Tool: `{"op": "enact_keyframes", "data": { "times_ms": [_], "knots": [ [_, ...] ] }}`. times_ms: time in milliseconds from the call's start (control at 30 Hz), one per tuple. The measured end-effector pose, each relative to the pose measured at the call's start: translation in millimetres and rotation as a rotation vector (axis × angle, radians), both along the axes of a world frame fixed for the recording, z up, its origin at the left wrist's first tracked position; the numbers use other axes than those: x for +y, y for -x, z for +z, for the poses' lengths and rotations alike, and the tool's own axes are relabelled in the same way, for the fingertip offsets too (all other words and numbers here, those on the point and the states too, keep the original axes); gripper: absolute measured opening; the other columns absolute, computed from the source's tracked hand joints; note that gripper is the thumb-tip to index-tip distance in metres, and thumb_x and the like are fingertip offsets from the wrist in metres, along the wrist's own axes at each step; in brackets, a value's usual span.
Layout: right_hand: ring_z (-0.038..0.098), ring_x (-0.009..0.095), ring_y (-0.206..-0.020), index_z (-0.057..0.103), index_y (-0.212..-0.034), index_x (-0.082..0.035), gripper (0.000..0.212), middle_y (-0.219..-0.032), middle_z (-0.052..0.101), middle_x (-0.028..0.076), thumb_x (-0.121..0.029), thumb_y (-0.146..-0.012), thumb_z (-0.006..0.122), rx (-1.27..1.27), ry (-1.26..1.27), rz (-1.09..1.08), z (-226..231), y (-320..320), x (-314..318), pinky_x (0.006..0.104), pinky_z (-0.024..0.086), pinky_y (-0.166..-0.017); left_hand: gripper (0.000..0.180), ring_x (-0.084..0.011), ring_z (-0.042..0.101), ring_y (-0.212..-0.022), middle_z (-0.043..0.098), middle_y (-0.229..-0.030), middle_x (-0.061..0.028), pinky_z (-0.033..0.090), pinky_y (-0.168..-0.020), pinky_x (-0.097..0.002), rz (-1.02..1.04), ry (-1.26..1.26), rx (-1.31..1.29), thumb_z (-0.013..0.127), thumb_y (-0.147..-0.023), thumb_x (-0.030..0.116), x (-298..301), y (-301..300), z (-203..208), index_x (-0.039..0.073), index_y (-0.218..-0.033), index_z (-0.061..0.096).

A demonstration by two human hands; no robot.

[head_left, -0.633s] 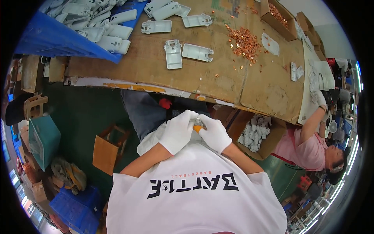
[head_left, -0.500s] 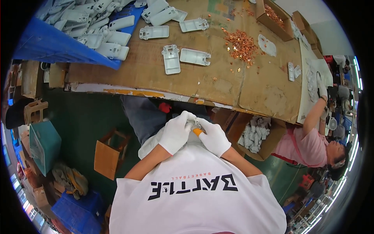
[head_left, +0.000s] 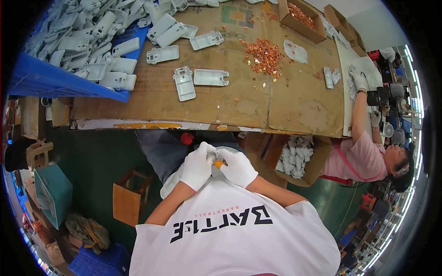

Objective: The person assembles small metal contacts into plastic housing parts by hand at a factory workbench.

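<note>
White gloves cover both of my hands, which meet in front of my lap, below the table's near edge. Between their fingertips is a small grey-white plastic piece (head_left: 218, 157), mostly hidden. My left hand (head_left: 196, 168) is closed on its left side, the fingers curled inward. Pinching from the right, my right hand (head_left: 239, 171) has an orange cover (head_left: 218, 163) at its thumb. White plastic housings (head_left: 185, 84) lie on the table beyond my hands, some with their hollow side up. A heap of small copper-coloured metal parts (head_left: 262, 56) lies right of them.
A blue crate (head_left: 60, 83) full of housings stands at the table's left. Beneath the cardboard-covered tabletop (head_left: 152, 106), a carton (head_left: 317, 161) holds white pieces. A wooden stool (head_left: 126, 202) stands left. At right, a person in pink (head_left: 357, 158) reaches over the table.
The view has shifted, so the table and its parts appear farther left and mostly lower. My hands stay together around the small piece. The other person's gloved hand has moved farther over the table.
</note>
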State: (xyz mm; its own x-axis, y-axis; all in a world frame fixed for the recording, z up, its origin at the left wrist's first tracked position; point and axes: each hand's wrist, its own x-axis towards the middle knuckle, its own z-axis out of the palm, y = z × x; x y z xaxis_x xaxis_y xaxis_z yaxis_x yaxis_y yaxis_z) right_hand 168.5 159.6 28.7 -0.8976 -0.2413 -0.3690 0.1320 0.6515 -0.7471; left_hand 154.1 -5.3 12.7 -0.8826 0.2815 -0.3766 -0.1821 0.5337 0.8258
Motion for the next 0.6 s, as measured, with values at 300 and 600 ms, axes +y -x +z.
{"op": "enact_keyframes", "data": {
  "times_ms": [300, 600],
  "knots": [
    [0.069, 0.034, -0.093, 0.067, -0.107, -0.006, 0.024, -0.099, 0.070, 0.017, -0.006, -0.085, 0.057, 0.677, -0.417, -0.621, 21.2, 134.9, 189.1, 0.0396, 0.054, -0.082, 0.045, -0.0319, 0.059, -0.098, 0.056, -0.111, -0.0163, 0.050, -0.084, -0.0409, 0.328, 0.190, 0.691, 0.066, -0.085, 0.013, -5.5, 95.2, 50.4, 0.005, -0.126, 0.051],
    [0.064, 0.031, -0.095, 0.065, -0.099, -0.007, 0.022, -0.100, 0.065, 0.014, 0.000, -0.078, 0.065, 1.054, -0.651, -0.366, 16.2, 182.5, 228.2, 0.0384, 0.051, -0.085, 0.043, -0.0353, 0.061, -0.105, 0.057, -0.113, -0.0187, 0.053, -0.082, -0.0450, 0.202, 0.647, 0.378, 0.062, -0.089, 0.030, -18.8, 181.2, 5.6, 0.011, -0.127, 0.054]
  ]
}}
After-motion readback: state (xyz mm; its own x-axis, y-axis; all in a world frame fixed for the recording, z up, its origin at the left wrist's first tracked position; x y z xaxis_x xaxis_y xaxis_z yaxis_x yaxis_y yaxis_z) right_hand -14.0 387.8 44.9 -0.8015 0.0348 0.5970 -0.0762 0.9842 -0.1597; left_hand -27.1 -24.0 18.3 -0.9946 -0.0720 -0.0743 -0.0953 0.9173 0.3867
